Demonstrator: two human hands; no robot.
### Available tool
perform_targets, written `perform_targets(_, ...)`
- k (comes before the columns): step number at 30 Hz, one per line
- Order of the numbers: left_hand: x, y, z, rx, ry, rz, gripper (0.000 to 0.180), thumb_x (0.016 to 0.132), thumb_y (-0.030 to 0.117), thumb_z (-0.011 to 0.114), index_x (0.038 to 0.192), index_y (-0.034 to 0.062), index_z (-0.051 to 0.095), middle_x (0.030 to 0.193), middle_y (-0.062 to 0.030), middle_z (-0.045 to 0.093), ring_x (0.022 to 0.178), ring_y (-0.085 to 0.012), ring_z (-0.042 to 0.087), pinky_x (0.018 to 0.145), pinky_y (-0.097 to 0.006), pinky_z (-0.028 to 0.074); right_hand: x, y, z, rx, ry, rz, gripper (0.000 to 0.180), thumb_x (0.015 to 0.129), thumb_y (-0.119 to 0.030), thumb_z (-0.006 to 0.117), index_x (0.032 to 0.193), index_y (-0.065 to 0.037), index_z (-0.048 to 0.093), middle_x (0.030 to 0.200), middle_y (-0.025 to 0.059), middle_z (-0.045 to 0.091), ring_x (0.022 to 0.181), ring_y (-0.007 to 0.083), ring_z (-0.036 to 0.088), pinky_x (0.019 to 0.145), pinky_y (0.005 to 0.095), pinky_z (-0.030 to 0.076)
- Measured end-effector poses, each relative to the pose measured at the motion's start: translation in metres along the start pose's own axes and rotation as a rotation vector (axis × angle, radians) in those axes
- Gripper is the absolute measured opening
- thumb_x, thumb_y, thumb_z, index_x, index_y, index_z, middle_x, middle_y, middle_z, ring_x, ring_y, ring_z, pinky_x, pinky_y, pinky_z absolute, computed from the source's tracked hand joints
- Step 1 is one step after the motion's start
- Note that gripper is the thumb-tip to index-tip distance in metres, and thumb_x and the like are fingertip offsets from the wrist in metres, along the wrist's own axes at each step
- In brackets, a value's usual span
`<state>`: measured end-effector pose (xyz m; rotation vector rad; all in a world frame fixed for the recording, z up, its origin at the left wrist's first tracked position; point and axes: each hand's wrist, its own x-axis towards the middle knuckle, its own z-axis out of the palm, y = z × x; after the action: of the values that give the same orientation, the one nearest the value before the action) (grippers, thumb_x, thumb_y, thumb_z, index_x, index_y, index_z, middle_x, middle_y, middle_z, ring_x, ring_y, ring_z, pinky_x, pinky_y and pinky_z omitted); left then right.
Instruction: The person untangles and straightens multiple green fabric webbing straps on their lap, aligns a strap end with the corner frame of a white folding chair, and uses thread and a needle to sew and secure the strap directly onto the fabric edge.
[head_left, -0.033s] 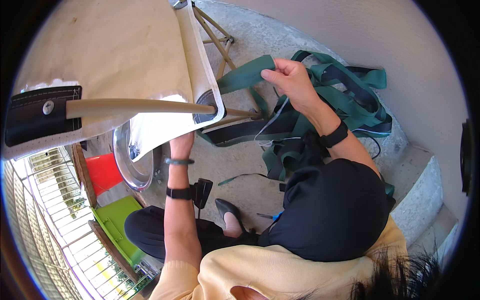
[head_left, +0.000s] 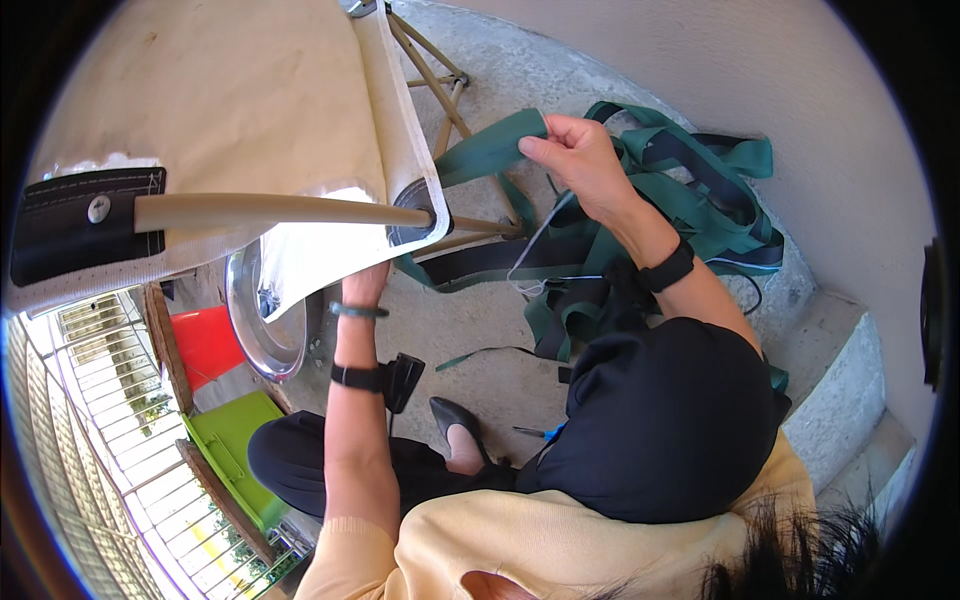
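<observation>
A cream fabric sheet (head_left: 250, 90) with a white hem is stretched on a tan tubular frame (head_left: 290, 211), like a folding chair. My right hand (head_left: 590, 165) pinches one end of a wide green fabric strip (head_left: 495, 145) between thumb and fingers. The strip's other end passes behind the fabric's hemmed edge. My left hand (head_left: 366, 284) reaches under the white corner of the fabric; its fingers are hidden there. A loose heap of green and black strip (head_left: 690, 190) lies on the ground beyond my right forearm.
A round metal basin (head_left: 287, 350) stands left of my left wrist, beside a red object (head_left: 207, 345) and a green plastic piece (head_left: 235, 440). A railing (head_left: 140, 400) runs along the left. A blue-handled tool (head_left: 548, 433) lies by my knee. A wall (head_left: 830, 150) and concrete steps (head_left: 850, 380) are at the right.
My right hand has shifted very slightly left with the strip end. My left forearm has turned a little, with its wrist band moving slightly. The rest looks the same.
</observation>
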<state>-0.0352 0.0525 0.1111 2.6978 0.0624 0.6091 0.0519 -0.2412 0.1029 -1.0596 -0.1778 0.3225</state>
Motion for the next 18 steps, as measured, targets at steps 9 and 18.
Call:
perform_targets(9,0.048,0.051,0.016,-1.534,-0.130,-0.488,0.043,0.093,0.033,0.041,0.123,0.0018,0.044,0.113,-0.0111,0.053,0.087,-0.0173,0.055,0.083,-0.024,0.043,0.038,0.014,0.005,-0.298,-0.043,0.068,0.012,0.080,-0.008,0.062,0.090,-0.001,0.064,0.080,-0.0005,0.061,0.071,0.0057,0.052,0.065,0.0201,0.042)
perform_targets(18,0.062,0.075,0.031,-0.767,-0.544,-0.273,0.036,0.086,0.025,0.058,0.106,-0.0044,0.053,0.082,-0.0074,0.057,0.061,-0.0073,0.047,0.055,-0.020,0.040,0.038,0.003,0.014,-0.439,-0.009,-0.178,0.032,0.076,0.000,0.063,0.107,-0.004,0.057,0.059,-0.0097,0.032,0.054,0.0020,0.031,0.049,0.0198,0.028)
